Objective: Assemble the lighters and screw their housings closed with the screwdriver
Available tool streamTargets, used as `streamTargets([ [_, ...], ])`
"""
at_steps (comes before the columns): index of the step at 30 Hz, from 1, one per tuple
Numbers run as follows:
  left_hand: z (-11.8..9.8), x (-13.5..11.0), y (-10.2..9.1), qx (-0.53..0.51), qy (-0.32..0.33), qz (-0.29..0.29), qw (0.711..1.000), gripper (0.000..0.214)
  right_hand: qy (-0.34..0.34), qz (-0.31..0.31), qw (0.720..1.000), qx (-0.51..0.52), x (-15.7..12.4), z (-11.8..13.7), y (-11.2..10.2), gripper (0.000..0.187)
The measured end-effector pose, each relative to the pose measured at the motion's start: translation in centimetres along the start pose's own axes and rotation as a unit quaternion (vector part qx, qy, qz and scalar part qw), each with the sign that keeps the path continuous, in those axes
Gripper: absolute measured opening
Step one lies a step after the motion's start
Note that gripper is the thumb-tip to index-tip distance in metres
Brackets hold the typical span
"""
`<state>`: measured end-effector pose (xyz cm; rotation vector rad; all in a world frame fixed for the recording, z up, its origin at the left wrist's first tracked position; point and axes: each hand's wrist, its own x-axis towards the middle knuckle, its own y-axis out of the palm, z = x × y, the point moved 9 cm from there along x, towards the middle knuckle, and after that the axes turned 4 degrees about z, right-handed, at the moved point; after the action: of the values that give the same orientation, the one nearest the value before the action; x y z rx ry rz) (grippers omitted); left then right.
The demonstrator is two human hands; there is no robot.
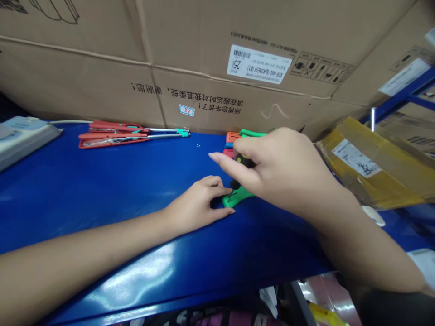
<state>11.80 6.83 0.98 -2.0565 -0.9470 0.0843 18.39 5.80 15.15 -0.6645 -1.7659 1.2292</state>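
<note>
My right hand (285,165) clamps a black-and-yellow screwdriver (244,161), tip down; left hand (194,200) pinches a slender green plastic piece (242,195) (long axis rising rightward)

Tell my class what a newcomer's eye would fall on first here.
Right of centre, the right hand grips a black-and-yellow screwdriver over a green plastic piece, whose end the left hand holds on the blue tabletop. Behind them stands a printed cardboard box; at its foot, on the left, lie two red-handled tools.
</note>
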Motion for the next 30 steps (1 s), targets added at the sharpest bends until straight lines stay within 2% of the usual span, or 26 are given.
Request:
streamTargets([
  [3,-0.1,0.0,0.1,-0.001,0.0,0.003,1.0,0.028,-0.05,0.079,0.994,0.048,0.6,0.4,0.5,0.017],
  [7,0.1,0.1,0.1,-0.011,-0.012,0.006,1.0,0.033,-0.177,0.133,0.959,0.178,-0.1,1.6,0.7,0.022],
  [9,0.1,0.0,0.1,-0.022,-0.009,0.002,1.0,0.034,-0.169,0.124,0.963,0.167,0.0,1.3,0.8,0.011],
  [13,0.1,-0.1,0.1,-0.017,-0.001,0.003,1.0,0.033,-0.112,0.081,0.983,0.121,0.3,0.2,0.6,0.018],
  [15,0.0,-0.1,0.0,-0.006,0.001,0.0,1.0,0.033,-0.123,0.093,0.977,0.147,0.2,0.4,0.8,0.014],
  [17,0.0,0.0,-0.1,-0.001,-0.003,-0.002,1.0,0.033,-0.136,0.093,0.971,0.172,0.0,0.5,0.6,0.024],
  [21,0.0,0.1,-0.1,-0.002,-0.006,-0.001,1.0,0.032,-0.126,0.058,0.98,0.143,0.0,-0.1,0.4,0.015],
  [25,0.0,0.0,-0.1,0.001,0.003,-0.004,1.0,0.035,-0.144,0.08,0.976,0.143,-0.1,0.0,0.7,0.013],
  [28,0.0,0.0,-0.2,0.002,0.001,-0.007,1.0,0.031,-0.164,0.094,0.968,0.162,-0.1,0.3,0.9,0.025],
  [30,0.0,0.0,-0.2,0.002,-0.001,-0.007,1.0,0.029,-0.158,0.082,0.971,0.158,0.3,0.2,1.1,0.019],
])
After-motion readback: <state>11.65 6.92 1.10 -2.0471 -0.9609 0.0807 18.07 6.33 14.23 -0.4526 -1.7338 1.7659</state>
